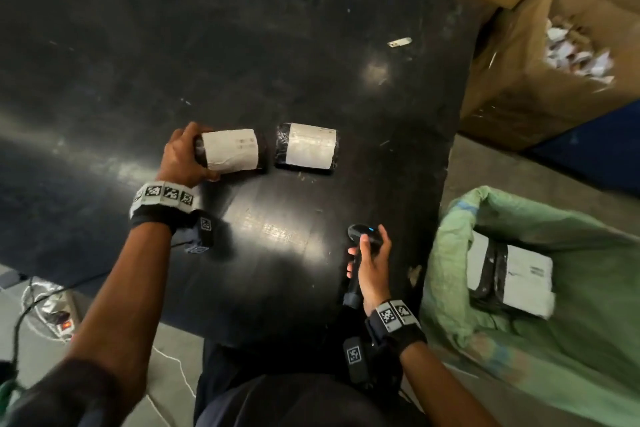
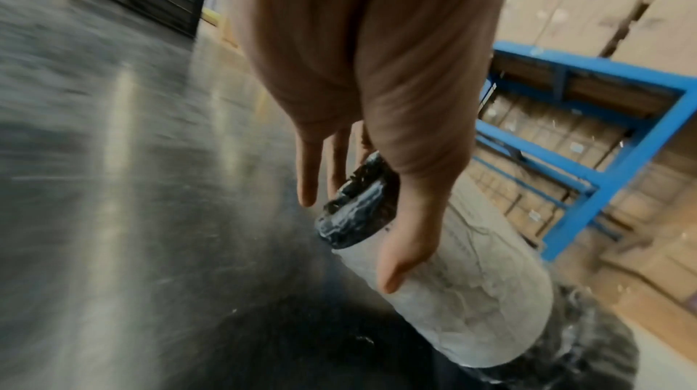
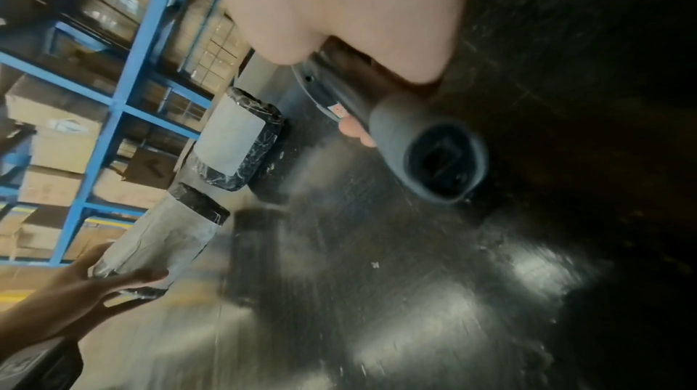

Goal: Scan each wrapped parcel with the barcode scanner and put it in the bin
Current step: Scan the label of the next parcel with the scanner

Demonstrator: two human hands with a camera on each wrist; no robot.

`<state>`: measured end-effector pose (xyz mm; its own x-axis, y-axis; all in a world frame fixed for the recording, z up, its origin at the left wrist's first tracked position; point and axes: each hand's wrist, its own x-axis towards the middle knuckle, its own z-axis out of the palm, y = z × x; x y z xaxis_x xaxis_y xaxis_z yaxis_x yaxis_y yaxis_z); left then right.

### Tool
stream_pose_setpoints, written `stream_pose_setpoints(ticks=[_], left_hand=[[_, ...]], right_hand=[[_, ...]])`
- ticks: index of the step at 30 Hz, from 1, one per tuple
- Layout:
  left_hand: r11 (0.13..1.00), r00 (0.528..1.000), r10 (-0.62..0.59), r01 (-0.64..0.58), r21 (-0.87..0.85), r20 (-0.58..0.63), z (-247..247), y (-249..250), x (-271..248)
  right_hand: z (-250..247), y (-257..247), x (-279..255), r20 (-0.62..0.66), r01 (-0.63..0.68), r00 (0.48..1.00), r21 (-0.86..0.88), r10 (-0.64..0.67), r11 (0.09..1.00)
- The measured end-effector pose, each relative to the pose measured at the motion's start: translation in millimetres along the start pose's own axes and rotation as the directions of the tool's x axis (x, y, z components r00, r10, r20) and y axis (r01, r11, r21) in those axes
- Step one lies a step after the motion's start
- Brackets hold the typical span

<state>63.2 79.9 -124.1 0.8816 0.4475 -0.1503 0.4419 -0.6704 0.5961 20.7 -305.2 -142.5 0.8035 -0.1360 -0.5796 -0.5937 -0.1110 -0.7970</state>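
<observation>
Now, left hand [image 1: 183,158]: my fingers grasp a wrapped parcel [image 1: 231,150] on the black table [image 1: 242,45].
Right hand [image 1: 372,265]: I grip the scanner [image 1: 363,236].
Bin [image 1: 450,253]: right of the table.

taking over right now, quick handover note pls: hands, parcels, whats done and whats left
Left hand grips the left parcel by its end, on the table.
Right hand holds the scanner, low near the table's front edge.
Second parcel lies just right of the first, untouched.
Done: one parcel is in the green bin.
Left: scan and bin the two on the table.
</observation>
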Motion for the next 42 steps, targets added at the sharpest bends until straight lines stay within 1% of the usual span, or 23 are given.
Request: stream_pose_setpoints(ticks=[2,4,7,9,13,17,20,24,28,30,34,36,37,39,40,42], left_hand=[[0.999,0.996,-0.008,0.004,-0.044,-0.083,-5.2,1.9,-29.0],[0.997,0.988,-0.001,-0.011,-0.081,-0.152,-6.9,10.4,-61.3],[0.993,0.962,0.020,-0.052,-0.107,-0.274,3.7,37.2,-107.6],[0.984,0.947,0.043,-0.096,-0.151,-0.318,19.5,57.6,-131.7],[0.965,0.950,0.056,-0.130,-0.226,-0.308,55.2,93.6,-164.3],[0.954,0.954,0.082,-0.158,-0.255,-0.287,77.6,117.0,-183.4],[0.948,0.949,0.116,-0.194,-0.253,-0.293,85.0,124.9,-191.8],[0.945,0.939,0.143,-0.224,-0.240,-0.314,88.4,130.6,-200.4],[0.943,0.933,0.159,-0.240,-0.231,-0.323,89.2,135.2,-206.1],[0.942,0.930,0.169,-0.250,-0.226,-0.326,90.3,136.5,-208.3],[0.943,0.932,0.164,-0.244,-0.225,-0.324,91.8,136.5,-213.2],[0.946,0.935,0.155,-0.234,-0.226,-0.319,91.7,133.2,-216.2],[0.947,0.937,0.148,-0.226,-0.227,-0.315,91.2,130.6,-217.8],[0.952,0.943,0.127,-0.202,-0.228,-0.306,90.3,124.9,-221.4],[0.955,0.946,0.116,-0.189,-0.227,-0.301,89.5,122.5,-223.1],[0.959,0.949,0.098,-0.171,-0.227,-0.299,88.2,119.0,-226.5]], right_hand=[[-5.0,-10.2,-3.4,0.030,0.042,0.999,-0.024,-0.041,0.999],[-11.4,-24.2,-10.2,0.090,0.111,0.990,-0.023,-0.108,0.994],[-20.8,-50.9,-26.1,0.190,0.242,0.954,-0.030,-0.232,0.970],[-27.3,-67.4,-40.0,0.240,0.316,0.924,-0.037,-0.299,0.948],[-42.8,-94.7,-68.0,0.295,0.377,0.889,-0.035,-0.351,0.925],[-63.5,-106.8,-89.9,0.310,0.458,0.847,-0.015,-0.432,0.889],[-79.2,-108.6,-101.4,0.299,0.492,0.832,-0.007,-0.467,0.871],[-95.4,-109.3,-114.8,0.312,0.510,0.818,-0.003,-0.484,0.860],[-103.8,-108.5,-124.3,0.331,0.534,0.792,0.032,-0.513,0.845],[-105.7,-107.8,-126.4,0.332,0.536,0.788,0.045,-0.518,0.843],[-107.0,-101.1,-123.0,0.313,0.525,0.804,0.028,-0.506,0.851],[-105.8,-90.8,-109.9,0.299,0.484,0.841,-0.044,-0.450,0.874],[-104.4,-83.4,-99.7,0.297,0.444,0.868,-0.103,-0.398,0.890],[-100.5,-66.4,-78.9,0.299,0.310,0.926,-0.247,-0.232,0.918],[-97.9,-57.4,-70.1,0.295,0.228,0.946,-0.301,-0.137,0.926],[-92.2,-42.6,-56.9,0.270,0.072,0.962,-0.357,0.029,0.931]])
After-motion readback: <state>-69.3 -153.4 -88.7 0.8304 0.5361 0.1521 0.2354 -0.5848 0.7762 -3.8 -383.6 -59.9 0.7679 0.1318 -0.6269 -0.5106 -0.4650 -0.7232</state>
